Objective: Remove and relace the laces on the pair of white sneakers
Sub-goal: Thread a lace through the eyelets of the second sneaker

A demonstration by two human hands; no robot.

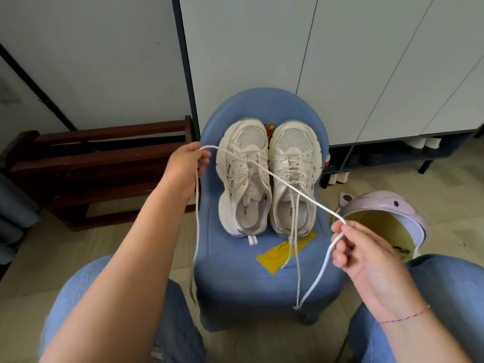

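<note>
Two white sneakers stand side by side on a small blue chair [235, 271], toes pointing away from me. The left sneaker [243, 179] has no lace in its eyelets. The right sneaker [294, 176] is still laced, its untied ends trailing over the seat. A loose white lace [275, 176] stretches taut above both shoes. My left hand [184, 169] pinches it left of the shoes, and one end hangs down from there. My right hand [351, 247] pinches it at the right, the other end dangling below.
A strip of yellow tape [277, 255] is stuck on the seat. A lilac-rimmed bin [387, 205] stands right of the chair. A dark wooden rack [91, 163] lies at the left. White cabinets with shoes underneath fill the back. My jeans-clad knees flank the chair.
</note>
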